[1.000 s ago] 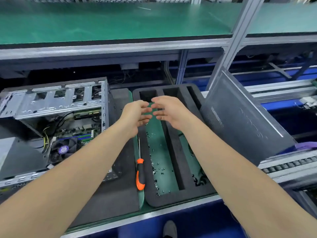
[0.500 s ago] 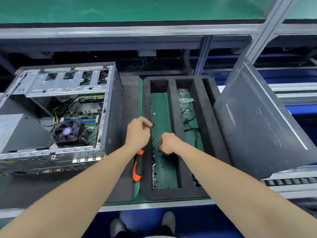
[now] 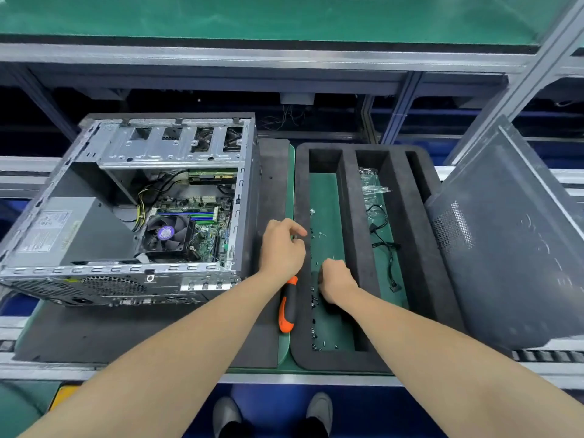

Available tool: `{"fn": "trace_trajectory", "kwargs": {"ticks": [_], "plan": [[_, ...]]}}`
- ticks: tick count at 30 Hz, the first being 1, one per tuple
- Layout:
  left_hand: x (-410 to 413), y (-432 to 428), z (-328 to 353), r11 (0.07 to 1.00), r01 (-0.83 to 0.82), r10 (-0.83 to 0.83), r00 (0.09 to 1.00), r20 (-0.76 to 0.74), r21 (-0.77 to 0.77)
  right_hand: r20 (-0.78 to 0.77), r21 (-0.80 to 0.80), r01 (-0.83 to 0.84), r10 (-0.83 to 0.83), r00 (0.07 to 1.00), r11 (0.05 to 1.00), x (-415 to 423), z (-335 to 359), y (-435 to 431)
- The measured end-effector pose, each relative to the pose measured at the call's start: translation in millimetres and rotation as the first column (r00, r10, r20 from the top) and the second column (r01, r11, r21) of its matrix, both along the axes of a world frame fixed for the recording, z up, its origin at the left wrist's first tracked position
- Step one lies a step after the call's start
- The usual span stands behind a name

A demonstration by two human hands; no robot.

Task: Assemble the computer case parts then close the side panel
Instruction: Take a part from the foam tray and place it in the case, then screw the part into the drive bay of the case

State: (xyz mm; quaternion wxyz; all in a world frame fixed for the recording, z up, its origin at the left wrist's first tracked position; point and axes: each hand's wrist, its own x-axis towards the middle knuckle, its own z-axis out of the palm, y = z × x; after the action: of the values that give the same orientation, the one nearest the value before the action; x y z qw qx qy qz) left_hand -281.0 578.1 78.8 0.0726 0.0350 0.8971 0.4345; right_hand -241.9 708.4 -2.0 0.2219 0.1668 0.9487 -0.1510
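The open computer case point(image 3: 94, 235) lies on its side at the left, showing its motherboard and fan. Its grey side panel point(image 3: 512, 263) leans at the right. Between them, a black foam tray point(image 3: 417, 248) holds several small black screws point(image 3: 314, 327) in its left slot. My right hand point(image 3: 335, 279) reaches down into that slot, fingers curled and pinching at the screws; the fingertips are hidden. My left hand point(image 3: 282, 248) hovers at the tray's left rim with fingers curled, and nothing shows in it. An orange and black screwdriver point(image 3: 287, 311) lies just below my left hand.
Black cables point(image 3: 384, 245) and clear plastic bags point(image 3: 369, 184) lie in the tray's middle slot. The case rests on a dark foam mat point(image 3: 126, 330). A green shelf point(image 3: 284, 17) overhangs the back. A conveyor edge point(image 3: 550, 355) runs at the right.
Both hands dropped from the tray's far end toward me. The right hand went down into the screw slot and the left stopped beside the tray's left rim; the view tilted down.
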Motion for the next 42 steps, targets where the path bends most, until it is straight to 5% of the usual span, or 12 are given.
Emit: {"fn": "trace_trajectory", "kwargs": {"ticks": [2,5,9,12,16,21,24,27,34,37,42], "plan": [[0.9,0.9,1.6,1.000,-0.016,0.015,1.000,0.015,0.005,-0.116,-0.117,0.153,-0.166,0.979,0.981,-2.8,6.4,2.3],[-0.2,7.5,9.6,0.993,-0.094,0.089,0.994,0.066,0.075,-0.340,-0.427,0.288,-0.447,0.827,0.857,-14.9,32.6,6.7],[-20.7,24.7,35.2,0.870,-0.407,0.256,0.855,0.451,0.277,-0.438,-0.769,0.090,-0.624,0.647,0.633,-29.4,84.8,3.8],[-34.7,24.6,66.0,0.701,-0.518,0.061,0.729,0.682,0.490,-0.519,-0.797,-0.062,-0.629,0.579,0.601,-37.8,113.4,-0.6],[-46.0,8.7,101.4,0.637,-0.448,-0.184,0.702,0.688,0.627,-0.580,-0.790,-0.182,-0.618,0.530,0.585,-44.7,133.6,-2.5],[-60.1,-20.3,118.7,0.769,-0.269,-0.147,0.808,0.570,0.580,-0.546,-0.822,-0.229,-0.608,0.576,0.521,-45.1,140.7,-10.3],[-66.2,-41.7,123.8,0.796,-0.208,-0.080,0.895,0.438,0.569,-0.469,-0.732,-0.002,-0.502,0.727,0.682,-39.3,130.3,-23.6],[-70.7,-62.8,128.7,0.771,-0.183,-0.068,0.929,0.365,0.610,-0.215,-0.409,0.118,-0.221,0.951,0.905,-28.7,116.1,-40.8],[-74.0,-92.0,123.2,0.743,-0.149,-0.083,0.947,0.311,0.652,0.101,-0.205,0.169,-0.150,0.983,0.964,-18.5,98.0,-69.2],[-74.8,-98.4,116.2,0.727,-0.150,-0.091,0.946,0.311,0.670,0.056,-0.296,0.244,-0.238,0.970,0.923,-20.7,93.8,-65.9],[-79.7,-110.4,111.6,0.717,-0.140,-0.090,0.953,0.290,0.683,-0.398,-0.547,0.197,-0.460,0.794,0.814,-23.0,109.2,-56.7]]}}
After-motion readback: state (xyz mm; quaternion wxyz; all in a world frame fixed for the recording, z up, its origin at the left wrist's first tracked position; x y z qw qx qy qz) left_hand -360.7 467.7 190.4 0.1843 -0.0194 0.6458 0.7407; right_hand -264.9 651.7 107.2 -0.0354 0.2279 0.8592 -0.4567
